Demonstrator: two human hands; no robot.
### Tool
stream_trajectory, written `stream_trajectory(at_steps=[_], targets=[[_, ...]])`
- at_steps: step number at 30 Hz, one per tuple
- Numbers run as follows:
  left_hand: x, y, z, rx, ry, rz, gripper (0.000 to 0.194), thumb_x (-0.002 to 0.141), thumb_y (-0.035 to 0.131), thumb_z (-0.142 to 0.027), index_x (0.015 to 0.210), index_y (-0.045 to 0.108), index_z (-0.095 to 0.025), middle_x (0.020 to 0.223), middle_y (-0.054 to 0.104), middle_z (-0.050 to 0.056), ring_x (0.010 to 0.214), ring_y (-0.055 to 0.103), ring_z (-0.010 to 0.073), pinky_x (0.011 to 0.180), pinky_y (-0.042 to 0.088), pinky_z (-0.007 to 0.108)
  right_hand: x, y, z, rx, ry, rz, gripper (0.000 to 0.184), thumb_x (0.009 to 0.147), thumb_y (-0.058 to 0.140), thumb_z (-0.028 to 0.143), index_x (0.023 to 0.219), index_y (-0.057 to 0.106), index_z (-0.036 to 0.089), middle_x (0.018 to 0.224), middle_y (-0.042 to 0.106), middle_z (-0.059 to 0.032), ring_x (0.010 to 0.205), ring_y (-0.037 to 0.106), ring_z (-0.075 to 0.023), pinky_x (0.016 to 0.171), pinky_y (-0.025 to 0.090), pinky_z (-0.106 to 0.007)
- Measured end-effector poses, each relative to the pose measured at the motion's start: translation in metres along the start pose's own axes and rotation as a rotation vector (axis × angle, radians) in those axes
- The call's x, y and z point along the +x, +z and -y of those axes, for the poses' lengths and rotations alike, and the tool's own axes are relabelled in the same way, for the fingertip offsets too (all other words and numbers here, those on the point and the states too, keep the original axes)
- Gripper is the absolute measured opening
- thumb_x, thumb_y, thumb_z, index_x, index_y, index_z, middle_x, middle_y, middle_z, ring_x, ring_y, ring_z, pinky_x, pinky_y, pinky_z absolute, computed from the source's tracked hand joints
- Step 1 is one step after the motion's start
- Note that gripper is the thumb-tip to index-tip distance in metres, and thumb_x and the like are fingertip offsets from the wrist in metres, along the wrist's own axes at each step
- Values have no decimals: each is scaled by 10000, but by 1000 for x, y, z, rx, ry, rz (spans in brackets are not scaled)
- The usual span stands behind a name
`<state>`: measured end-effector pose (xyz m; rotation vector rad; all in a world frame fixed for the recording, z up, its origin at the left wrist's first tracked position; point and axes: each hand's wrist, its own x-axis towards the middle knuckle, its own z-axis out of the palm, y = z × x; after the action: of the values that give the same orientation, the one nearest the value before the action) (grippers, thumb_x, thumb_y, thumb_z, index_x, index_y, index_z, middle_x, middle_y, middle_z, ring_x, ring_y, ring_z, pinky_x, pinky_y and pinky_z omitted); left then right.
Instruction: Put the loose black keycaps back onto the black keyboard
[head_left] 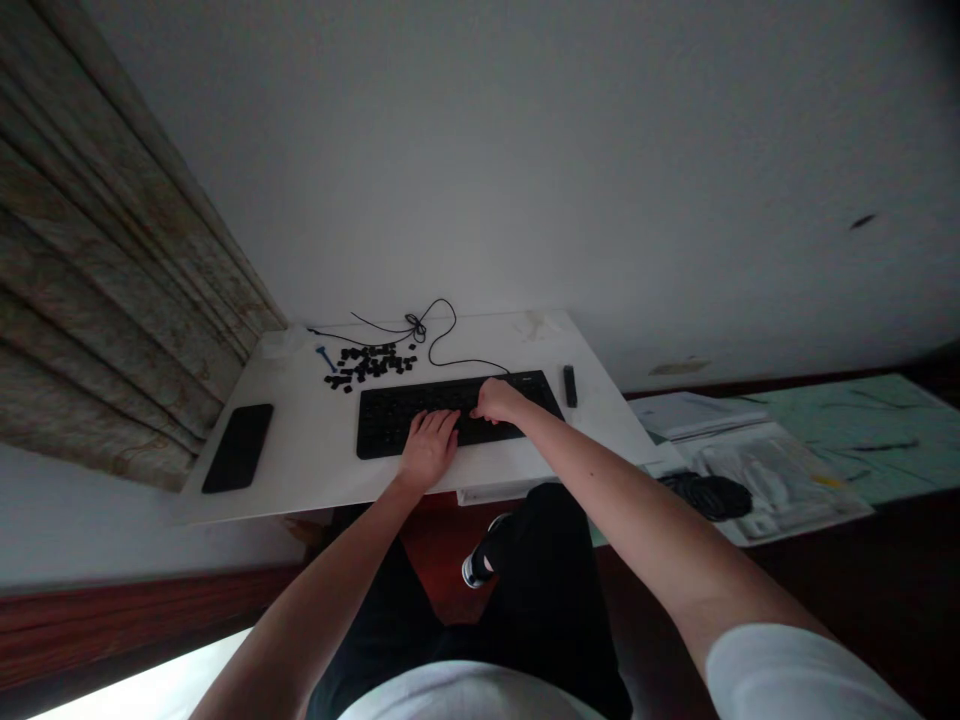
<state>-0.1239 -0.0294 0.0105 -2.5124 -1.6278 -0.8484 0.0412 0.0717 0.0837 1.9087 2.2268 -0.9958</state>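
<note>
Lying beneath both hands (pixel 430 447), the black keyboard (pixel 386 410).

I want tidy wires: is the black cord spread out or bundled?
Partly bundled: the cord is gathered in small loops at one spot, the rest lying loose, reaching the keyboard.

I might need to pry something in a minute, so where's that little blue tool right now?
In the head view, the blue tool lies on the desk's far left, just left of the loose black keycaps.

White table (pixel 307 440): black keyboard (pixel 386 415), loose keycaps (pixel 375 362), cable (pixel 469 361), phone (pixel 238 447).
</note>
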Motion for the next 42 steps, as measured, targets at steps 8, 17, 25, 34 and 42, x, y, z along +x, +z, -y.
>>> stream_trajectory(at_steps=[8, 17, 25, 34, 42], targets=[[-6, 2, 4, -8, -15, -21, 311, 927, 509, -168, 1218, 617, -191, 1185, 664, 117, 1112, 615, 256, 1048, 450, 493, -17, -15, -82, 196, 83, -717, 287, 876, 604, 425, 744, 647, 174, 787, 726, -103, 725, 643, -205, 680, 452, -292], [-5, 0, 3, -20, -21, -27, 233, 922, 532, -156, 1122, 649, -187, 1164, 661, 108, 1105, 613, 255, 1034, 455, 485, -30, -1, -182, 234, 300, -968, 448, 923, 413, 535, 826, 651, 168, 807, 704, -137, 763, 604, -244, 691, 402, -328], [-4, -2, 3, -46, -55, -24, 227, 930, 531, -165, 1122, 649, -190, 1164, 660, 104, 1118, 607, 255, 1045, 447, 485, -28, 11, -191, 231, 268, -968, 464, 923, 388, 542, 834, 654, 173, 761, 677, -110, 714, 554, -222, 646, 358, -315], [-5, -3, 2, -114, -73, -42, 229, 926, 526, -175, 1107, 664, -203, 1158, 656, 104, 1106, 607, 256, 1031, 461, 484, -28, 14, -192, 244, 226, -996, 501, 919, 395, 574, 834, 673, 166, 740, 673, -100, 694, 535, -214, 641, 350, -315], [27, -50, 107, 136, -446, -44, 382, 912, 547, -307, 1262, 622, -174, 1440, 505, 173, 1338, 471, 341, 1130, 357, 520, -27, 13, -191, 194, 256, -958, 467, 935, 397, 526, 826, 685, 174, 734, 669, -91, 685, 521, -211, 625, 305, -312]])
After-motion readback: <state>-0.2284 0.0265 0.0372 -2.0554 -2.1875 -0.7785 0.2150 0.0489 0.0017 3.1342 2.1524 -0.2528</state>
